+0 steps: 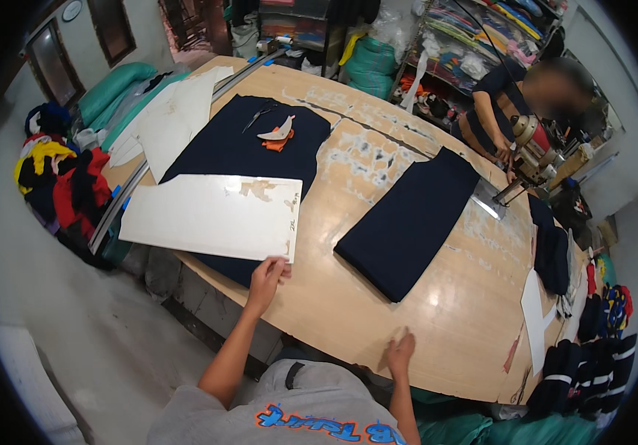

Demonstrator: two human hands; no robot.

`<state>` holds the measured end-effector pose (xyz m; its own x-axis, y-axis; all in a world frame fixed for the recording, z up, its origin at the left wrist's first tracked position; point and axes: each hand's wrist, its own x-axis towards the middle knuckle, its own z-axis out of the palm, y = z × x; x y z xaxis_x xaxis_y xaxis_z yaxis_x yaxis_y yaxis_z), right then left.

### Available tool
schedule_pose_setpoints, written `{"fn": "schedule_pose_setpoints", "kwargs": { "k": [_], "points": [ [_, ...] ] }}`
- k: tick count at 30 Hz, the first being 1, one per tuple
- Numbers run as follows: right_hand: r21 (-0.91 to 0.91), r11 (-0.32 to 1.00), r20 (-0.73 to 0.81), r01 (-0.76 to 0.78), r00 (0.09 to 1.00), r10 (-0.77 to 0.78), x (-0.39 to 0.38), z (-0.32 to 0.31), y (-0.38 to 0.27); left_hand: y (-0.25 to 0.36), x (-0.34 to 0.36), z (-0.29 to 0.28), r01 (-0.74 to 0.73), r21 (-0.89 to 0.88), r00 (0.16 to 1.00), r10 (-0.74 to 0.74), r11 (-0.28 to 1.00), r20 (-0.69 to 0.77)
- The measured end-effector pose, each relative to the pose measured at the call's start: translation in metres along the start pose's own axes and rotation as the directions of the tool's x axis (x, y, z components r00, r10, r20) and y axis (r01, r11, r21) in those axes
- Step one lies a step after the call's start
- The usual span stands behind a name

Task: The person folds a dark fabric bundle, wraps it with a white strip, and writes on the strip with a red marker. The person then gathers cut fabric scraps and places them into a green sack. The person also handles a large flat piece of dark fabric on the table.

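Observation:
A white cardboard pattern piece [207, 211] lies across a stack of dark navy fabric [222, 137] on the left of the table. My left hand [268, 280] grips its near right corner, with the fingers closed at the edge. By the table's front edge, my right hand [401, 352] is over the wood with its fingers apart and nothing in it. Ahead of that hand rests a second stack of cut navy fabric [411, 226]. On the left stack are scissors [259, 115] and a small curved white piece [278, 130] on something orange.
At the far right a co-worker's hand [503, 148] is beside an upright cutting machine [530, 144], its metal base [489, 199] touching the right stack. A metal rail [130, 185] runs along the table's left. More white patterns [178, 119] and coloured cloth [74, 185] lie left.

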<state>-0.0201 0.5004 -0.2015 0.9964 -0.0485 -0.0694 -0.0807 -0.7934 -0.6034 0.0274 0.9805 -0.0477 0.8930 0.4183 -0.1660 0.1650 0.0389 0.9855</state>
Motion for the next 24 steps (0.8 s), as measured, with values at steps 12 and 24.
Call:
{"fn": "schedule_pose_setpoints", "kwargs": {
  "k": [12,24],
  "points": [
    [-0.141,0.957,0.464,-0.254,0.837,0.291,-0.009,-0.002,-0.109,0.061,0.343,-0.013,-0.259,0.678,0.871,0.469,0.688,-0.144],
    [0.493,0.865,0.065,0.095,0.987,-0.146,0.305,0.016,-0.370,0.050,0.477,-0.053,-0.235,0.858,0.816,0.573,0.456,-0.081]
  ]
}}
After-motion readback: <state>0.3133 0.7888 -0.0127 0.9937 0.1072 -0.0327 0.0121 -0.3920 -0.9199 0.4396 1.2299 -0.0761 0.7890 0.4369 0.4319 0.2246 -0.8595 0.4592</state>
